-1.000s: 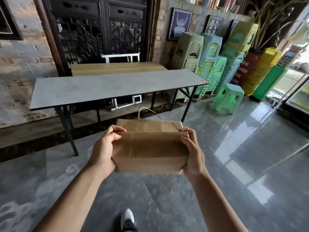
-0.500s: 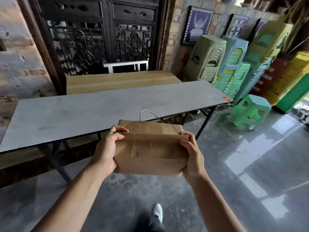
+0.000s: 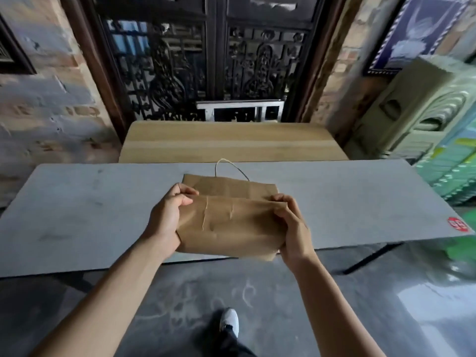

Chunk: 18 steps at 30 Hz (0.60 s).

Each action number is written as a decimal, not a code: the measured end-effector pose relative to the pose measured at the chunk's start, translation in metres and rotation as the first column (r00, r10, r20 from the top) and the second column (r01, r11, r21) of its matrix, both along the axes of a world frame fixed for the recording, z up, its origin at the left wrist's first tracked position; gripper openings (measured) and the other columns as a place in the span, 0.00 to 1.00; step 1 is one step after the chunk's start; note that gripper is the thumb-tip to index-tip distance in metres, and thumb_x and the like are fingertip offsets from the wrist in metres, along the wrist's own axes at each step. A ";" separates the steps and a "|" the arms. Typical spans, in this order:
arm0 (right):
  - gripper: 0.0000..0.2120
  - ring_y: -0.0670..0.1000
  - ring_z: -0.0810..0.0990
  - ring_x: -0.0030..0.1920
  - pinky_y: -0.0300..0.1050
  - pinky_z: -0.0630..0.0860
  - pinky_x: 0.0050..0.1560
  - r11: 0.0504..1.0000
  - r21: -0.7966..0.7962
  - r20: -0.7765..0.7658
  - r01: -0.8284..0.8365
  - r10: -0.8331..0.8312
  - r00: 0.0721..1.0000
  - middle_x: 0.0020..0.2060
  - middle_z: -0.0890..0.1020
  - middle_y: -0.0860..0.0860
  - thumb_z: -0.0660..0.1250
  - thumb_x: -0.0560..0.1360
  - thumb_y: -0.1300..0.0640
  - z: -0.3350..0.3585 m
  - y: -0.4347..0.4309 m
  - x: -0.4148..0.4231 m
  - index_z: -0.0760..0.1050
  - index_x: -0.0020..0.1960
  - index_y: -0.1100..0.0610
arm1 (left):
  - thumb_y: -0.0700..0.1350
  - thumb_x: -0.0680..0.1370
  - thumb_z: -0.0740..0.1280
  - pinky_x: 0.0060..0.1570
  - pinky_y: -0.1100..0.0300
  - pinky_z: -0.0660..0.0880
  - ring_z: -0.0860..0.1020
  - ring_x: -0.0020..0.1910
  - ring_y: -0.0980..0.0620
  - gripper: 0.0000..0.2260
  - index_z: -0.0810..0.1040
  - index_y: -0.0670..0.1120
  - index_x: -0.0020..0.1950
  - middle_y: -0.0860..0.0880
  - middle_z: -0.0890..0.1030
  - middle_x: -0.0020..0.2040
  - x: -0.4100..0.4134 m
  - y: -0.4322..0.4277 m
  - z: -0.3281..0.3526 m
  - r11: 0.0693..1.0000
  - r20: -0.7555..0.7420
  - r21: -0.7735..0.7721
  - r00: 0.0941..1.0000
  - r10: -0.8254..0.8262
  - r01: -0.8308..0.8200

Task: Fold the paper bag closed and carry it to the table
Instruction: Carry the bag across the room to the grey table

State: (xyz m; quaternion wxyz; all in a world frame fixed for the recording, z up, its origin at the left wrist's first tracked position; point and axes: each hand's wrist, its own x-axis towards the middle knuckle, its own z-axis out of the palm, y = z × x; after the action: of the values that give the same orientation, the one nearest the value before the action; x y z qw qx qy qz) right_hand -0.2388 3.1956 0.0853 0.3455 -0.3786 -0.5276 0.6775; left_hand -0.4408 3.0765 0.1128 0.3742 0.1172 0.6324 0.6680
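The brown paper bag point(image 3: 229, 222) has its top folded over toward me, and a thin cord handle loops up behind it. My left hand point(image 3: 168, 217) grips the bag's left side, thumb on the folded flap. My right hand point(image 3: 292, 225) grips its right side the same way. I hold the bag in the air over the near edge of the grey table point(image 3: 77, 215). Whether the bag's bottom touches the tabletop I cannot tell.
A wooden table point(image 3: 231, 141) stands behind the grey one, against dark carved doors point(image 3: 211, 60). Stacked green plastic stools point(image 3: 425, 117) rise at the right. A red sticker point(image 3: 458, 224) marks the grey table's right corner. My white shoe point(image 3: 229, 320) is on the glossy floor.
I have walked forward, so the grey table has come much closer and the bag is now over its near edge. Both hands keep the same grip on the bag.
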 end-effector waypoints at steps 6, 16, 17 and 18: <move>0.08 0.45 0.70 0.43 0.45 0.61 0.42 0.994 -0.064 0.032 -0.084 0.086 0.996 0.43 0.77 0.43 0.62 0.71 0.56 -0.017 0.078 -0.048 0.76 0.47 0.47 | 0.36 0.70 0.59 0.44 0.53 0.65 0.71 0.48 0.45 0.13 0.77 0.51 0.33 0.46 0.77 0.48 -0.035 0.061 -0.019 0.995 0.048 -0.066 0.996 0.075 -0.072; 0.08 0.47 0.70 0.42 0.44 0.62 0.38 0.990 -0.120 0.107 -0.069 0.082 0.991 0.39 0.76 0.43 0.62 0.71 0.56 -0.038 0.127 -0.086 0.75 0.48 0.48 | 0.39 0.65 0.61 0.37 0.56 0.65 0.71 0.44 0.46 0.08 0.77 0.51 0.33 0.49 0.77 0.43 -0.077 0.112 -0.042 0.989 0.083 -0.144 0.995 0.057 -0.045; 0.08 0.47 0.69 0.42 0.45 0.62 0.39 0.992 -0.111 0.116 -0.064 0.077 0.990 0.39 0.76 0.43 0.62 0.70 0.55 -0.040 0.130 -0.090 0.75 0.48 0.49 | 0.40 0.65 0.61 0.40 0.55 0.65 0.71 0.45 0.46 0.07 0.77 0.51 0.33 0.48 0.77 0.44 -0.081 0.117 -0.044 0.989 0.091 -0.143 0.995 0.050 -0.037; 0.08 0.48 0.69 0.43 0.46 0.61 0.40 0.993 -0.107 0.132 -0.055 0.069 0.989 0.39 0.76 0.43 0.62 0.70 0.55 -0.041 0.133 -0.093 0.75 0.48 0.49 | 0.40 0.64 0.61 0.42 0.53 0.64 0.71 0.46 0.45 0.07 0.77 0.51 0.33 0.47 0.77 0.45 -0.086 0.122 -0.046 0.989 0.100 -0.143 0.994 0.043 -0.028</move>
State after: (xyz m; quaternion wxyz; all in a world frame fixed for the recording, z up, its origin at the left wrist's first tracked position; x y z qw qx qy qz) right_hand -0.3316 3.3282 0.0442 0.2678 -0.4244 -0.5257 0.6869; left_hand -0.5266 3.1983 0.0669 0.4018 0.0447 0.6601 0.6331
